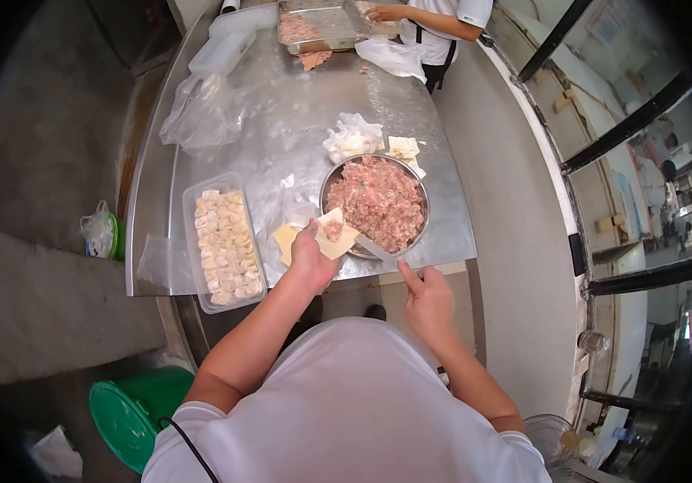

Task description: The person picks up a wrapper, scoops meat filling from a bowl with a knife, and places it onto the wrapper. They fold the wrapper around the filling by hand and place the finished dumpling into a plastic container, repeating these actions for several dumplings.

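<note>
Steel tbl (pixel 281 113) cut off up top, L hand (pixel 311 258) part-hiding wrapper (pixel 345 242).

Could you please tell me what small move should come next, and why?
Probably folding the wrapper over its filling: the left hand holds it unfolded with the filling exposed, while the folded pieces in the box suggest closing follows.

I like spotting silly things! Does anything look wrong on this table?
Two things. The plastic tray of dumplings pokes past the near edge of the table, so it looks not fully supported. At the far end, a pinkish scrap lies outside the metal pan.
</note>
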### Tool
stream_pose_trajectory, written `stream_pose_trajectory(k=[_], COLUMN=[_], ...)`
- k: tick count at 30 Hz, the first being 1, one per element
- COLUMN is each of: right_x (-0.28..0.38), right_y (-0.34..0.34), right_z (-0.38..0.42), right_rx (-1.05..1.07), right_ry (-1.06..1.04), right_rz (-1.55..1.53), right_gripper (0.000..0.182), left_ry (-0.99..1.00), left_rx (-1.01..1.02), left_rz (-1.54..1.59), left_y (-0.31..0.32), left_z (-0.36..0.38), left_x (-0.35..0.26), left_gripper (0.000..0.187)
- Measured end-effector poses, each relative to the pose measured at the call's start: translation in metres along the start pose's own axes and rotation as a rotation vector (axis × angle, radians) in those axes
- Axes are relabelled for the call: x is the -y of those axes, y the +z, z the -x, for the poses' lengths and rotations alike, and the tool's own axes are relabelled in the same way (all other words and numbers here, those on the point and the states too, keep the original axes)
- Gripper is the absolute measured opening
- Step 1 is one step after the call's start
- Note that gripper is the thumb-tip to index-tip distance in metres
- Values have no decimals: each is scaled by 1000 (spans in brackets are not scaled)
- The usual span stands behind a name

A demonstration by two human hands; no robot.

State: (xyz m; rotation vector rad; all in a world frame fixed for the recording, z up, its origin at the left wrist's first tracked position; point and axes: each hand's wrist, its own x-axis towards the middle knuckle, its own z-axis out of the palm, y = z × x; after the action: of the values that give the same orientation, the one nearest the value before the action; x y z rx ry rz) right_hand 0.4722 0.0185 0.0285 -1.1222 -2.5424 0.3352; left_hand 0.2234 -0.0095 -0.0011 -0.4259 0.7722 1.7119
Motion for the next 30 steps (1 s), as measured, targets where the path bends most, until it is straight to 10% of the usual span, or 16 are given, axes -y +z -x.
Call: stream_pose_trajectory(k=[15,23,30], right_x=[33,34,59], right_y=[-3,14,-2], right_z=[-27,-32,-43], right_rx=[-58,237,290], right_ry=[-198,151,83], right_rz=[27,-564,-739], right_gripper=[58,39,36], left_ry=[28,-90,375], left_rx=[69,457,210], left_rz=[6,-71,-1560], left_y=[-2,7,-21], left_z=[2,49,56], left_x=[-7,-53,-80], left_gripper=[50,53,30])
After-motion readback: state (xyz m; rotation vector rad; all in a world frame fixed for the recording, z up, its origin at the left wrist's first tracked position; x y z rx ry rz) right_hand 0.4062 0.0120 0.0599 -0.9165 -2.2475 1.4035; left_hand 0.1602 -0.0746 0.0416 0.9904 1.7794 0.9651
